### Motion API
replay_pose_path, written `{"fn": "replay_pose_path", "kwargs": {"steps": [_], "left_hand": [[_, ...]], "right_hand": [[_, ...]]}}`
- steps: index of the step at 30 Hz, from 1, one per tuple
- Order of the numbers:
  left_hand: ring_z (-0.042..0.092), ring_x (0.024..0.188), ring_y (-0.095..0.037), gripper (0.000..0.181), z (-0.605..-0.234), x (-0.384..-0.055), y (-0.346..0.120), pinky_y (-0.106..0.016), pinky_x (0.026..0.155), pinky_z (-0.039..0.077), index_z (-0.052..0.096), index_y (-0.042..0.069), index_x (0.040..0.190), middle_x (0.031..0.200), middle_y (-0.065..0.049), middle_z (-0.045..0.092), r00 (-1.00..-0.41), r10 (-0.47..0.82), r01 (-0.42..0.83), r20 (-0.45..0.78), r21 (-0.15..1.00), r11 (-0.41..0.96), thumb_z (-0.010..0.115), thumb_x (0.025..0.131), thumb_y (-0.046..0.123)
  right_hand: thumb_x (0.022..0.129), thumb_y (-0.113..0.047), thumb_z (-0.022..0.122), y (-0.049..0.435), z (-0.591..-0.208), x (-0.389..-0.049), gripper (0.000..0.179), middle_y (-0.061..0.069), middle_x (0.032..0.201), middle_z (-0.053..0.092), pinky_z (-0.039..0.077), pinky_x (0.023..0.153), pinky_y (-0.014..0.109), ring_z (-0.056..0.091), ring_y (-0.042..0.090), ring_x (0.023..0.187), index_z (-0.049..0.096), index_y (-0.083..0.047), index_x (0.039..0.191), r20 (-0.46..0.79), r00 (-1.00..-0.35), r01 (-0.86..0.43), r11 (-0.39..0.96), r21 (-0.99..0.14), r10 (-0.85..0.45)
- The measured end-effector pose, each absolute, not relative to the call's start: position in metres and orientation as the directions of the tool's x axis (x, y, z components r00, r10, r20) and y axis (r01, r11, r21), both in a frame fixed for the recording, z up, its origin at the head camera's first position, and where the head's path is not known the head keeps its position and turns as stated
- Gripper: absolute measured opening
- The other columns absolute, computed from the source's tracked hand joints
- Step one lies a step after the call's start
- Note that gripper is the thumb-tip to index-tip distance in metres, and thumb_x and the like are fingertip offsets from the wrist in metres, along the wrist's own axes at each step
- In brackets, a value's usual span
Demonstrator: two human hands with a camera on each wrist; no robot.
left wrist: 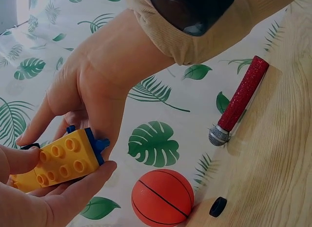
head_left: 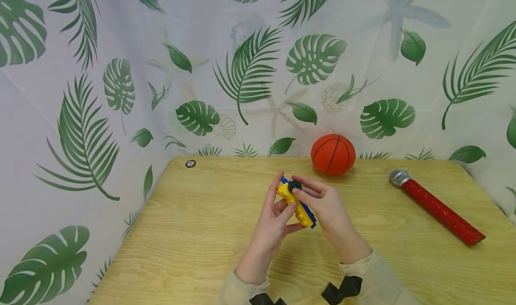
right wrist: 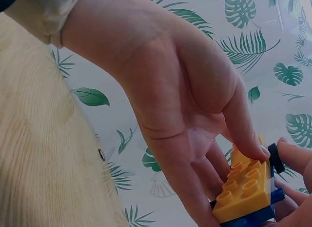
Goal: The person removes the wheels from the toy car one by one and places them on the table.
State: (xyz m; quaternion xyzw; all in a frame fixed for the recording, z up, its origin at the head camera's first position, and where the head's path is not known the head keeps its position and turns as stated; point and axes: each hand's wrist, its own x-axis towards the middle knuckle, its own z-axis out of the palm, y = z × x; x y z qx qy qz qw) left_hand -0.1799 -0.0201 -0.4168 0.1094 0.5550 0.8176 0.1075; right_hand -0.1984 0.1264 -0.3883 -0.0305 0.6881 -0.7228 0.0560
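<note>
A small toy brick car, with a yellow studded body on a blue base, is held up over the table between both hands. My left hand grips it, thumb across the yellow studs and the other fingers along its far side and under its end. A black wheel sits at the car's upper end. My right hand pinches that wheel between thumb and finger. In the left wrist view the yellow body faces the camera, while most of the wheel is hidden behind my fingers.
An orange-red toy basketball stands at the back of the wooden table. To the right lies a red glittery microphone; a small round disc is at the back left. Near the ball lies a thick black round piece. Leaf-print cloth hangs behind.
</note>
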Motion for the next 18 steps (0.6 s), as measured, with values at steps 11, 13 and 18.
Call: {"fn": "replay_pose_path", "kwargs": {"steps": [11, 13, 18], "left_hand": [[0.06, 0.121, -0.029, 0.065, -0.4163, -0.1795, -0.0189, -0.052, 0.091, 0.056, 0.028, 0.045, 0.152, 0.141, -0.016, 0.055, -0.946, 0.316, -0.048, 0.068, 0.937, -0.346, 0.052, 0.103, 0.01], [0.062, 0.119, -0.03, 0.065, -0.4168, -0.1793, -0.0194, -0.052, 0.091, 0.056, 0.029, 0.045, 0.152, 0.14, -0.017, 0.056, -0.946, 0.318, -0.048, 0.066, 0.94, -0.337, 0.052, 0.103, 0.009], [0.063, 0.117, -0.031, 0.066, -0.4177, -0.179, -0.0204, -0.052, 0.09, 0.056, 0.031, 0.045, 0.151, 0.139, -0.017, 0.057, -0.949, 0.312, -0.051, 0.049, 0.952, -0.303, 0.053, 0.102, 0.008]], "right_hand": [[0.095, -0.018, 0.067, 0.1282, -0.3862, -0.1954, 0.048, 0.014, 0.135, 0.063, 0.054, 0.089, 0.02, 0.066, 0.005, 0.107, 0.055, -0.003, 0.139, -0.028, -0.993, 0.029, -0.003, -1.0, -0.116], [0.095, -0.018, 0.067, 0.1289, -0.3867, -0.1954, 0.047, 0.015, 0.133, 0.063, 0.054, 0.089, 0.021, 0.065, 0.008, 0.107, 0.056, -0.002, 0.138, -0.031, -0.993, 0.029, 0.019, -0.999, -0.114], [0.095, -0.02, 0.068, 0.1316, -0.3876, -0.1949, 0.047, 0.016, 0.133, 0.063, 0.053, 0.095, 0.029, 0.063, 0.021, 0.116, 0.057, -0.003, 0.137, -0.039, -0.994, 0.031, 0.075, -0.997, -0.106]]}}
